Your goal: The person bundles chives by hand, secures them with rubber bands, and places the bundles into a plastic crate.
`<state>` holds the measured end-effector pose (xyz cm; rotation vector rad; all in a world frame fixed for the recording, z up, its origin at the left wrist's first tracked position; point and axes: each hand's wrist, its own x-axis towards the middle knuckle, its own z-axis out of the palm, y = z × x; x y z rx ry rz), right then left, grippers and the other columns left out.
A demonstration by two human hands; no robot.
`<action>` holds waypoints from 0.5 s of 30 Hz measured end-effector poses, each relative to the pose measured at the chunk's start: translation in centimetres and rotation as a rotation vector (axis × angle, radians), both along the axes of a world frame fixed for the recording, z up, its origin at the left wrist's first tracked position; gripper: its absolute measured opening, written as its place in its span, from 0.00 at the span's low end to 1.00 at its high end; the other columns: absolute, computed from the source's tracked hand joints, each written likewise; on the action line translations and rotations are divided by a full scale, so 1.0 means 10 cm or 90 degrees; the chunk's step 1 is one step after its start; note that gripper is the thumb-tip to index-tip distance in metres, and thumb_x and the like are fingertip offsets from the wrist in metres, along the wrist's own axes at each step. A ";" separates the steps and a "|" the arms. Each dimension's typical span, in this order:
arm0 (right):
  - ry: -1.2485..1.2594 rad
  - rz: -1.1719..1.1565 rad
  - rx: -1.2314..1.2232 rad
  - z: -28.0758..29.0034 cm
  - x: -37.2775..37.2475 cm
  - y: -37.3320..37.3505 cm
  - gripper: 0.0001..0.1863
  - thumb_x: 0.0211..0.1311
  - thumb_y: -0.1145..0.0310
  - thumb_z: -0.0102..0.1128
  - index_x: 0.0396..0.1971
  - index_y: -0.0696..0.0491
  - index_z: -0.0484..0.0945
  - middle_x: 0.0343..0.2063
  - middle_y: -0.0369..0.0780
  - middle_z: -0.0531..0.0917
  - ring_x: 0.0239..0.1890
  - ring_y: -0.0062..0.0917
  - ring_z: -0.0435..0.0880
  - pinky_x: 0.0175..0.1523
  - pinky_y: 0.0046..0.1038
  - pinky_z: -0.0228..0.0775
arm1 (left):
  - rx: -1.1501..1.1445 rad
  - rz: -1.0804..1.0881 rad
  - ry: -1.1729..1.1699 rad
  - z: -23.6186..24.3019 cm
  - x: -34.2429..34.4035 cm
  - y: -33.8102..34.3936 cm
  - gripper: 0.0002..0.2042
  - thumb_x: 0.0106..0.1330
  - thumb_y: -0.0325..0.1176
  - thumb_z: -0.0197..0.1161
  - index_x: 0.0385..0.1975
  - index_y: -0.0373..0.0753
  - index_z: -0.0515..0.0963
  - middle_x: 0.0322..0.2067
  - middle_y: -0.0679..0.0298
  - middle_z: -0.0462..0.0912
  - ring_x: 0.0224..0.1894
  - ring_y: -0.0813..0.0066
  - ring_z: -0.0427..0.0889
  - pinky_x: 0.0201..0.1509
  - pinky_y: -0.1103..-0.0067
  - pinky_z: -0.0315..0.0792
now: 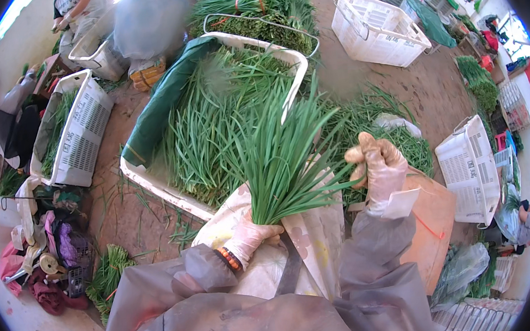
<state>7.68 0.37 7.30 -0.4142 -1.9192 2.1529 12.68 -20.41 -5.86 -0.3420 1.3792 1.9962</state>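
My left hand (252,234), in a pale glove with orange beads at the wrist, grips a bunch of long flat green leaves (279,183) by its base, over a pale patterned cloth (308,244). My right hand (377,167), gloved with tan fingertips, is raised beside the leaf tips with bent, closed fingers; whether anything is in them I cannot make out. Beyond the bunch, a white crate (166,194) lined with green fabric (150,132) holds loose leaves (205,139). More cut leaves (411,154) lie right of it, and a tan board (430,220) is under my right forearm.
White crates (87,138) stand left, back right (379,27) and right (470,171). Tied bundles (243,1) are piled behind the middle crate. Clothes and bags (46,282) lie lower left. Other people (68,9) are at the upper left and at the far right (529,223).
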 end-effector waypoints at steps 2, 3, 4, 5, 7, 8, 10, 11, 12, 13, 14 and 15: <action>0.167 0.119 -0.159 -0.06 0.03 0.02 0.06 0.54 0.75 0.55 0.33 0.55 0.75 0.28 0.42 0.80 0.18 0.17 0.77 0.20 0.16 0.66 | -0.025 -0.008 0.017 0.00 0.01 0.04 0.14 0.46 0.22 0.62 0.34 0.38 0.72 0.22 0.67 0.76 0.18 0.80 0.73 0.23 0.84 0.71; 0.169 0.119 -0.160 -0.05 0.02 -0.04 0.06 0.54 0.75 0.55 0.33 0.55 0.75 0.28 0.42 0.80 0.18 0.17 0.77 0.20 0.16 0.66 | -0.027 -0.009 0.019 -0.01 0.01 0.05 0.14 0.46 0.22 0.62 0.34 0.38 0.72 0.22 0.67 0.76 0.18 0.80 0.73 0.23 0.84 0.71; 0.174 0.059 0.015 -0.03 -0.01 -0.14 0.11 0.54 0.77 0.54 0.39 0.54 0.73 0.33 0.41 0.79 0.25 0.17 0.77 0.26 0.16 0.67 | -0.030 -0.020 0.022 -0.01 0.01 0.05 0.14 0.46 0.22 0.62 0.35 0.39 0.72 0.22 0.67 0.75 0.19 0.80 0.73 0.24 0.83 0.71; 0.148 0.087 0.094 -0.02 -0.04 -0.19 0.18 0.53 0.79 0.54 0.45 0.52 0.70 0.38 0.39 0.78 0.32 0.16 0.76 0.33 0.15 0.66 | -0.032 -0.024 0.024 -0.02 0.02 0.03 0.14 0.46 0.21 0.62 0.35 0.39 0.72 0.23 0.68 0.75 0.19 0.80 0.73 0.24 0.83 0.71; 0.046 0.211 0.091 0.04 -0.09 -0.30 0.18 0.54 0.79 0.51 0.47 0.52 0.70 0.36 0.37 0.78 0.33 0.15 0.76 0.36 0.15 0.67 | -0.029 -0.013 0.032 -0.03 0.04 -0.01 0.16 0.46 0.21 0.61 0.36 0.40 0.72 0.24 0.68 0.75 0.21 0.81 0.73 0.25 0.84 0.71; -0.020 0.277 0.052 -0.02 -0.11 -0.25 0.14 0.55 0.78 0.50 0.43 0.55 0.72 0.32 0.37 0.79 0.30 0.15 0.76 0.33 0.15 0.67 | -0.026 -0.012 0.040 -0.04 0.06 0.01 0.16 0.46 0.20 0.61 0.36 0.40 0.72 0.24 0.68 0.75 0.22 0.81 0.73 0.25 0.84 0.71; -0.112 0.283 0.069 -0.06 -0.11 -0.28 0.08 0.58 0.75 0.46 0.32 0.60 0.76 0.24 0.37 0.79 0.22 0.15 0.75 0.26 0.15 0.68 | -0.022 -0.011 0.051 -0.05 0.06 0.03 0.16 0.46 0.20 0.61 0.37 0.40 0.72 0.25 0.68 0.75 0.22 0.81 0.73 0.25 0.84 0.71; -0.172 0.276 0.120 0.01 -0.11 -0.36 0.11 0.60 0.68 0.50 0.36 0.60 0.72 0.24 0.38 0.79 0.19 0.15 0.75 0.22 0.15 0.67 | -0.012 -0.021 0.038 -0.06 0.07 0.03 0.16 0.45 0.20 0.61 0.37 0.40 0.72 0.26 0.68 0.75 0.23 0.81 0.74 0.25 0.84 0.71; -0.206 0.336 -0.013 0.00 -0.07 -0.37 0.11 0.59 0.67 0.50 0.36 0.60 0.73 0.25 0.38 0.80 0.19 0.15 0.75 0.22 0.14 0.67 | -0.002 -0.031 0.026 -0.05 0.07 0.04 0.17 0.45 0.19 0.61 0.37 0.40 0.72 0.26 0.68 0.75 0.23 0.81 0.74 0.25 0.84 0.71; -0.239 0.393 -0.148 -0.02 -0.01 -0.36 0.11 0.59 0.67 0.51 0.36 0.59 0.73 0.26 0.38 0.80 0.18 0.16 0.75 0.22 0.14 0.67 | -0.001 -0.033 0.025 -0.03 0.03 0.08 0.17 0.45 0.19 0.61 0.37 0.40 0.72 0.26 0.68 0.75 0.23 0.81 0.74 0.25 0.84 0.71; -0.263 0.511 -0.082 -0.02 0.11 -0.39 0.12 0.59 0.66 0.51 0.36 0.59 0.74 0.26 0.38 0.80 0.18 0.16 0.76 0.22 0.15 0.67 | -0.018 0.012 -0.065 0.07 -0.07 0.18 0.16 0.45 0.19 0.61 0.36 0.39 0.72 0.26 0.68 0.75 0.23 0.81 0.74 0.25 0.84 0.71; -0.290 0.633 -0.015 0.00 0.21 -0.47 0.12 0.58 0.65 0.52 0.36 0.58 0.75 0.26 0.37 0.80 0.18 0.16 0.76 0.22 0.16 0.66 | -0.036 0.062 -0.158 0.18 -0.18 0.27 0.16 0.45 0.19 0.61 0.36 0.39 0.72 0.25 0.68 0.75 0.23 0.81 0.73 0.25 0.84 0.71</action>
